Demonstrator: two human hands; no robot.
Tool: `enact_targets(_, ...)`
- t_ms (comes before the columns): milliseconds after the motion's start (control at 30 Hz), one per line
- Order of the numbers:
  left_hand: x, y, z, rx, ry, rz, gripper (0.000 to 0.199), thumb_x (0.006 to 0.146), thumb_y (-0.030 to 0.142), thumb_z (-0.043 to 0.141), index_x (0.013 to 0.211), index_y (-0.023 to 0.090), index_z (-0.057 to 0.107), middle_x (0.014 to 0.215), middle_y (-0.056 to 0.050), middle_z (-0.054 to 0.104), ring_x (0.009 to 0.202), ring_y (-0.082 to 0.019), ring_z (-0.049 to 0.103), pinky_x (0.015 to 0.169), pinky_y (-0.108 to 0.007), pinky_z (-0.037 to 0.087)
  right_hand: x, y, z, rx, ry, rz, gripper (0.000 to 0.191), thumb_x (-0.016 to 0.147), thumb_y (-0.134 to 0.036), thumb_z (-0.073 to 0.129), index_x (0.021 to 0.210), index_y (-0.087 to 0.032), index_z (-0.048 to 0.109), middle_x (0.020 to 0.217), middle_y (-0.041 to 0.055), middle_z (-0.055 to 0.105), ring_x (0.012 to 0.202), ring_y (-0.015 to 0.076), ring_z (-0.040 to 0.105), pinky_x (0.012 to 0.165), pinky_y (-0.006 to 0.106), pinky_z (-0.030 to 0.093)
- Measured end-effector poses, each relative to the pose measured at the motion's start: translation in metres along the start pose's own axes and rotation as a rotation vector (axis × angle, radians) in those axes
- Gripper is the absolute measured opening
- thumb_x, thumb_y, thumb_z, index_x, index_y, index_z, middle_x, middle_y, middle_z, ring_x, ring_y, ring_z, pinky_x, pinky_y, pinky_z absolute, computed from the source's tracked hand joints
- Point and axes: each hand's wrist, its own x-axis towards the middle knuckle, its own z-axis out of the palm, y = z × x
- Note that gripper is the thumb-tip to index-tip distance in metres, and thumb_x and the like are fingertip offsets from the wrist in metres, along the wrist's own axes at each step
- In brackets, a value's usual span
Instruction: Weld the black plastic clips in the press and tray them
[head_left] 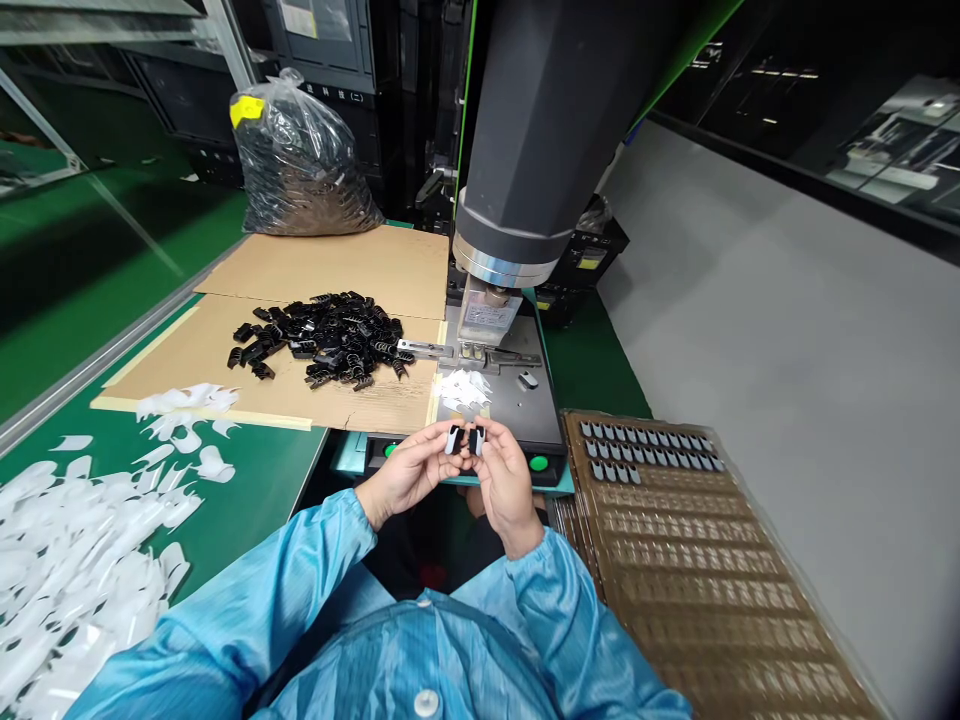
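My left hand [409,468] pinches a small black-and-white plastic part [454,440] between thumb and fingers. Close beside it, my right hand [510,480] grips a second black-and-white plastic part [477,440]. Both are held up in front of the machine's front edge, near two green buttons [538,463]. Just beyond my hands lies a small heap of white pieces [463,388] on the machine's base plate [529,415]. One finished-looking grey-and-black part [528,380] rests on the plate to the right, near the metal fixture [472,352].
A pile of black clips [330,340] covers part of the cardboard [390,400]. Loose white pieces [90,540] spread over the green table at left. A filled plastic bag [300,165] stands behind. The press head [517,200] overhangs the fixture. At right, a brown tray [690,560] holds rows of parts.
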Motion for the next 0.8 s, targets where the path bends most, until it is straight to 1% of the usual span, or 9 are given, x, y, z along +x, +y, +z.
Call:
enact_targets(200,0.0,0.0,0.0,-0.003,-0.007,-0.003,0.043,0.094,0.026,0.078,0.135,0.014,0.068,0.104,-0.012,0.077,0.085,-0.017,0.077,0.077,-0.024,0.063,0.0,0.001,-0.001,0.015,0.008,0.013,0.036,0.098,-0.045,0.066,0.127,-0.026,0.065,0.118,0.0092,0.072,0.088,0.0222,0.07,0.079,0.039,0.063)
enact_targets(333,0.0,-0.001,-0.001,-0.001,-0.015,-0.001,0.04,0.096,0.026,0.077,0.133,0.015,0.069,0.103,-0.011,0.077,0.085,-0.017,0.077,0.077,-0.025,0.063,0.0,0.001,0.0,-0.024,0.002,0.005,0.034,0.098,-0.043,0.064,0.127,-0.026,0.064,0.116,0.0083,0.073,0.086,0.0218,0.07,0.078,0.039,0.063)
enact_targets(500,0.001,-0.002,0.0,0.014,-0.025,-0.003,0.039,0.097,0.027,0.076,0.133,0.014,0.069,0.103,-0.012,0.077,0.087,-0.018,0.078,0.078,-0.025,0.063,0.0,-0.002,0.002,0.002,0.001,0.006,0.032,0.094,-0.036,0.065,0.124,-0.025,0.063,0.114,0.0077,0.073,0.083,0.0199,0.07,0.075,0.036,0.063)
enact_targets(633,0.0,-0.001,0.001,0.002,-0.018,-0.006,0.039,0.097,0.026,0.076,0.133,0.015,0.069,0.103,-0.012,0.077,0.087,-0.018,0.078,0.077,-0.025,0.064,0.0,-0.002,0.003,0.005,-0.005,-0.009,0.029,0.091,-0.029,0.063,0.12,-0.026,0.059,0.104,0.0042,0.07,0.08,0.0182,0.068,0.073,0.034,0.061)
enact_targets(733,0.0,-0.001,0.0,0.019,-0.008,-0.003,0.04,0.096,0.026,0.077,0.134,0.016,0.069,0.099,-0.01,0.076,0.085,-0.018,0.078,0.077,-0.026,0.064,0.0,0.004,0.0,-0.025,0.008,-0.057,0.029,0.086,-0.023,0.06,0.114,-0.028,0.055,0.096,-0.0002,0.064,0.077,0.0165,0.064,0.071,0.031,0.058)
enact_targets(800,0.0,-0.003,-0.001,0.053,0.001,0.015,0.043,0.094,0.027,0.08,0.135,0.017,0.068,0.096,-0.009,0.076,0.085,-0.018,0.078,0.078,-0.027,0.065,0.0,0.008,-0.003,-0.084,0.006,-0.095,0.03,0.084,-0.02,0.059,0.113,-0.028,0.053,0.092,-0.0021,0.06,0.075,0.0156,0.061,0.069,0.029,0.056)
